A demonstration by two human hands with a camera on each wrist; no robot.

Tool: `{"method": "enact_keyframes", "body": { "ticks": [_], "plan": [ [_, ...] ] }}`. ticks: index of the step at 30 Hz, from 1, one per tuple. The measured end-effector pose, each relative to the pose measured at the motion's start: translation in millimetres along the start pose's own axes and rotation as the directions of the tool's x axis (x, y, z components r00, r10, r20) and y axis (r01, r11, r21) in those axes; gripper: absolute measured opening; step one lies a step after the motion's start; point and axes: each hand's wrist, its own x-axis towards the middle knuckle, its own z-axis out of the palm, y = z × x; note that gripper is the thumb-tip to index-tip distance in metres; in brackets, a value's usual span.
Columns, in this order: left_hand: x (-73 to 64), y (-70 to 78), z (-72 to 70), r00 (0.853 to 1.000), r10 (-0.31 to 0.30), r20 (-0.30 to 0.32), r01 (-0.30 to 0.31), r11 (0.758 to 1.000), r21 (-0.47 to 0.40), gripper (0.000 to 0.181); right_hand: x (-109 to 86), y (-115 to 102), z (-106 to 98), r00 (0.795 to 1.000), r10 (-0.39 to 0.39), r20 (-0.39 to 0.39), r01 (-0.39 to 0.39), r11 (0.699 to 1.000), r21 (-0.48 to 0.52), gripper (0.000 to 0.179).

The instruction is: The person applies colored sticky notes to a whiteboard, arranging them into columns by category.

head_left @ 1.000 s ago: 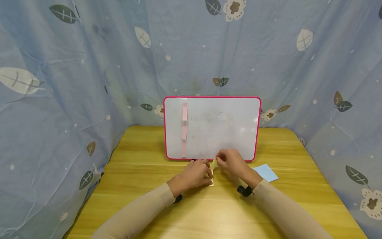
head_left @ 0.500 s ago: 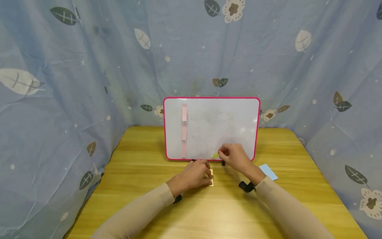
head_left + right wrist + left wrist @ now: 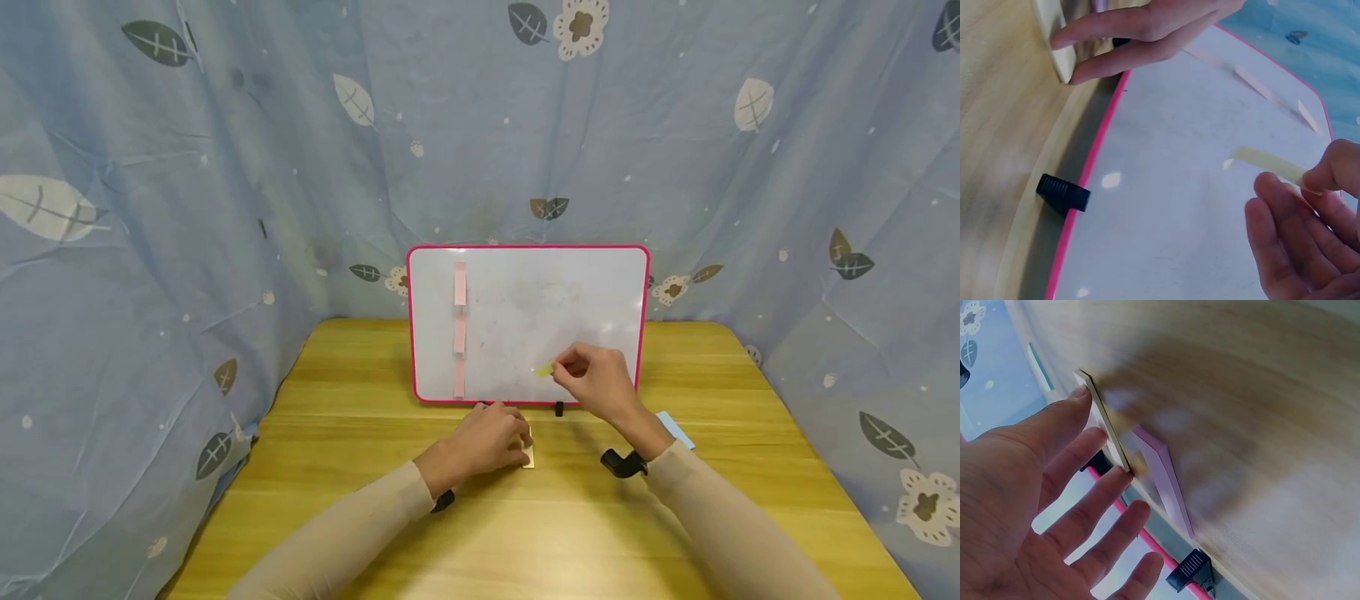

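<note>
My right hand [image 3: 602,385] pinches a narrow yellow sticky note [image 3: 1269,162] between thumb and fingers, held in front of the whiteboard [image 3: 517,325]. The note's free end points left in the head view. My left hand [image 3: 483,439] rests on the table, its thumb and fingertips touching a yellow sticky note pad [image 3: 1102,415]. Its fingers are spread and fairly straight in the left wrist view. Beside that pad, under the left hand, lies a pink sticky note pad [image 3: 1163,478]. Three pink sticky notes [image 3: 460,333] form a column on the board's left side.
The pink-framed board stands upright on black feet [image 3: 558,409] on the wooden table [image 3: 360,367]. A blue sticky note pad [image 3: 676,429] lies to the right, partly hidden by my right forearm. Patterned blue curtain [image 3: 450,125] surrounds the table.
My right hand has lifted the yellow note off the pad and carried it up in front of the board. My left hand has stayed at the pad.
</note>
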Motion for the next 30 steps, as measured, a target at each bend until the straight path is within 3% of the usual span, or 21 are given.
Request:
{"method": "enact_keyframes", "body": {
  "ticks": [12,15,22,26,30],
  "plan": [
    [0.1,-5.8,-3.0,0.998,0.068,-0.010,-0.068,0.998,0.008,0.025,9.9,-6.4,2.8,0.995,0.011,-0.096,0.000,0.993,0.118,0.006],
    [0.4,-7.0,-6.2,0.997,0.066,-0.041,-0.066,0.998,-0.007,0.023,12.0,-8.3,3.8,0.992,0.003,-0.123,0.013,0.991,0.135,0.005],
    [3.0,-10.8,-28.0,0.988,0.052,-0.145,-0.069,0.991,-0.114,0.016,15.7,-12.0,4.9,0.979,-0.052,-0.198,0.092,0.976,0.197,0.004],
    [5.8,-18.0,-41.3,0.966,0.066,-0.250,-0.094,0.991,-0.100,0.014,19.4,-12.3,6.8,0.966,-0.087,-0.243,0.139,0.968,0.207,0.005],
    [11.4,-27.5,-60.1,0.923,0.071,-0.377,-0.107,0.991,-0.076,0.014,26.4,-13.4,7.1,0.949,-0.132,-0.285,0.187,0.966,0.177,0.005]
  ]
}}
